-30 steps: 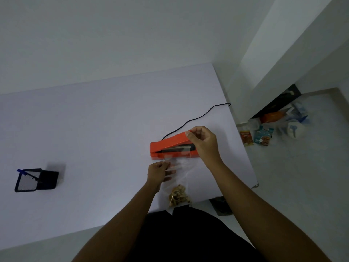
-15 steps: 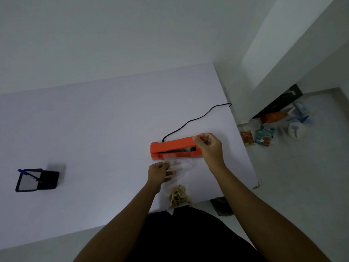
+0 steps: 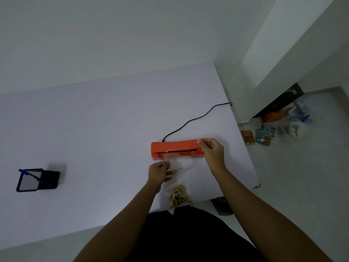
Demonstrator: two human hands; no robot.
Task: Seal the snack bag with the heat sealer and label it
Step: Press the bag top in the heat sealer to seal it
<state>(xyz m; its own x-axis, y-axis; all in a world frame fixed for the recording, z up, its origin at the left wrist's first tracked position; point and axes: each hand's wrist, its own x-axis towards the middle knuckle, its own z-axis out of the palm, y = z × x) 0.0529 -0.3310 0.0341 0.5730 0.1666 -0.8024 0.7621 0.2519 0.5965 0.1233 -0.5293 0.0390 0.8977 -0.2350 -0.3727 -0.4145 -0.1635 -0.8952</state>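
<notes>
An orange heat sealer (image 3: 174, 148) lies on the white table (image 3: 94, 129), its black cord (image 3: 196, 120) running to the table's right edge. A clear snack bag (image 3: 181, 178) with brown chips at its bottom lies in front of it, its open end tucked into the sealer's slot. My left hand (image 3: 159, 172) pinches the bag's left side just below the sealer. My right hand (image 3: 212, 153) grips the right end of the sealer's lid, which is almost down on the bag.
A black mesh pen holder (image 3: 36, 179) with a blue pen (image 3: 28, 173) stands at the table's left. Beyond the right edge, snack packets (image 3: 256, 136) and other clutter lie on the floor. The table's near edge runs just under the bag's bottom.
My right hand has lowered the sealer's lid from raised to nearly closed over the bag's open end. My left hand has kept its hold on the bag.
</notes>
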